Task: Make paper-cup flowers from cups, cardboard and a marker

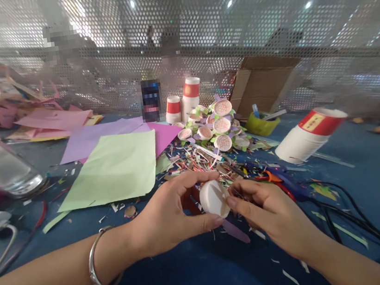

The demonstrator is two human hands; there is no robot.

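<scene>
My left hand point(171, 215) pinches a small white paper cup bottom point(214, 198) between thumb and fingers, just above the blue table point(179, 274). My right hand point(265, 207) meets it from the right, with its fingertips closed against the cup piece's edge. A purple paper strip point(234, 230) sticks out below the cup piece. A silver bangle point(99, 262) circles my left wrist.
A heap of finished cup-and-paper flowers point(218, 127) lies behind the hands amid paper scraps. Green point(116, 168) and purple point(105, 135) sheets lie at left. A stack of red-and-white cups point(306, 139) lies on its side at right. A glue gun point(283, 184) and black cables point(354, 223) lie to the right.
</scene>
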